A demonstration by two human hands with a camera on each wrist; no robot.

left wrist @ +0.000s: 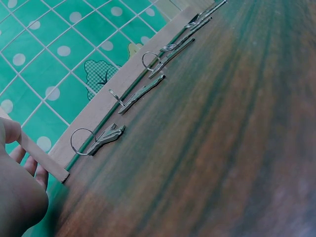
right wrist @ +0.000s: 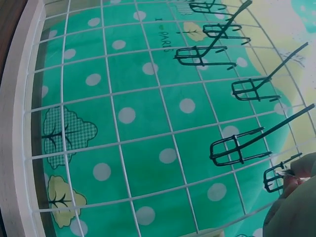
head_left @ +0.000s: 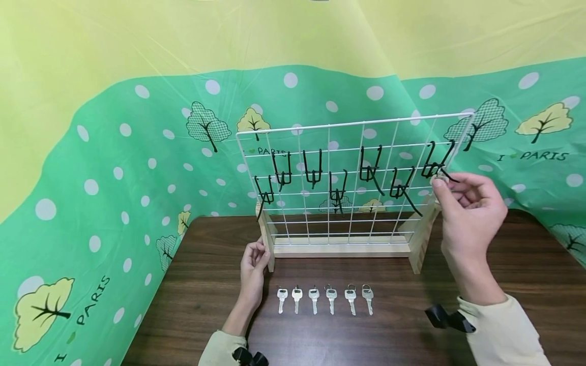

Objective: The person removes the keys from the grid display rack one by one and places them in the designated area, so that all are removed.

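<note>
A white wire grid rack [head_left: 312, 126] stands on a wooden base, with several black hooks on its mesh. My left hand [head_left: 252, 268] grips the wooden left leg [head_left: 269, 249] of the rack, thumb in front. At the upper right, my right hand [head_left: 475, 218] pinches a key [head_left: 440, 178] between thumb and fingers, right at the far-right black hook [head_left: 430, 169]. Most of that key is hidden by the fingertips; the right wrist view shows only a silvery bit of it. Several silver keys with rings, one being this middle key [head_left: 331, 295], lie in a row before the rack.
The rack's wooden base bar [head_left: 341, 249] and right leg [head_left: 420, 249] rest on a dark wood table [head_left: 183, 305]. Hook arms such as this long black prong [right wrist: 286, 123] jut forward from the mesh. A green and yellow patterned cloth [head_left: 137, 203] hangs behind.
</note>
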